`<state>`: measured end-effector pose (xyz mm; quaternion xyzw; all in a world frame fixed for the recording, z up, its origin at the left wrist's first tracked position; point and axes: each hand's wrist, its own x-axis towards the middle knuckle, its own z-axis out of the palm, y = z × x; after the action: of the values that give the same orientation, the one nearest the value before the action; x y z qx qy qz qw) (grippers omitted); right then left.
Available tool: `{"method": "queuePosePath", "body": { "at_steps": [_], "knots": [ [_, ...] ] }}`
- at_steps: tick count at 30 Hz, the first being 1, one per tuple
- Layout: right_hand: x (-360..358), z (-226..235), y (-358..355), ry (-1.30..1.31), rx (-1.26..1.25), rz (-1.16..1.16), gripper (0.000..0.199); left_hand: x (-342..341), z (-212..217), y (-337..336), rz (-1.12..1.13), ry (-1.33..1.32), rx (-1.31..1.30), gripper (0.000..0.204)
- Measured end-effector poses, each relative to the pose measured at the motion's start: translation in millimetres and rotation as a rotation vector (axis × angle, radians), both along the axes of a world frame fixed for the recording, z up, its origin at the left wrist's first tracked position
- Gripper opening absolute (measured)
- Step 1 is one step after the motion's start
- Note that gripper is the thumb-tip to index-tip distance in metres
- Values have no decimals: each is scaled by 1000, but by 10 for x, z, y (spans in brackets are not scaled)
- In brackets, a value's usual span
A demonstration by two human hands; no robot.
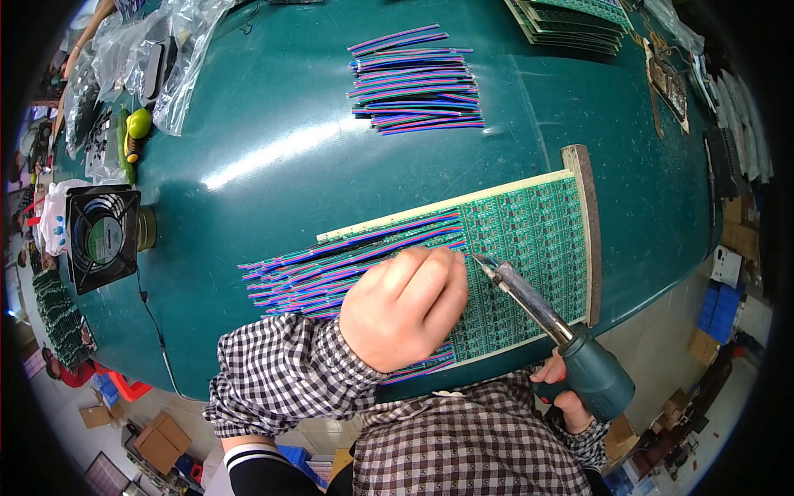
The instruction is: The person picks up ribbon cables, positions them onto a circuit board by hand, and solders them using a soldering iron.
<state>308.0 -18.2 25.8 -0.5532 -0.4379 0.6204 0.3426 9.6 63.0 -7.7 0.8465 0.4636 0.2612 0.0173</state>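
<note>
A panel of small green circuit boards (pixel 529 248) lies in front of me. Flat strips of coloured wires (pixel 347 252) run leftward from it in a dense row. My left hand (pixel 405 306) rests over these strips with its fingers curled together, pinching a wire strip at the panel; the fingertips are partly hidden. In my right hand (pixel 566 393) is a soldering iron (pixel 591 376) with a dark green handle and a metal barrel. Its tip points left, close to my left fingertips, above the boards.
Farther back lies a pile of loose wire strips (pixel 418 83). A grey-brown bar (pixel 585 240) borders the panel's right end. At left stands a black fan (pixel 103 238) with a cable. Stacked circuit boards (pixel 575 25) sit far right, plastic bags (pixel 178 74) far left.
</note>
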Motion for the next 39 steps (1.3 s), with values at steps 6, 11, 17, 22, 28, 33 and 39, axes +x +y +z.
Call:
{"method": "queuePosePath", "body": {
  "at_steps": [6,11,17,22,28,33,39],
  "knots": [
    [-10,6,17,-8,6,10,62,5,3,-10,0,19,3,33],
    [19,-7,13,-32,14,51,59,27,6,-25,17,43,35,32],
    [15,-1,11,-54,17,60,59,44,16,-33,30,52,39,33],
    [-41,10,-4,7,-25,-16,62,60,34,-41,44,14,11,35],
    [-71,17,-17,79,-44,-125,64,60,22,-41,39,4,15,35],
    [1,66,-41,7,-118,29,87,50,24,-42,37,12,16,35],
    [-6,10,29,179,-86,-80,83,70,56,-15,35,22,-1,37]
  ]
}}
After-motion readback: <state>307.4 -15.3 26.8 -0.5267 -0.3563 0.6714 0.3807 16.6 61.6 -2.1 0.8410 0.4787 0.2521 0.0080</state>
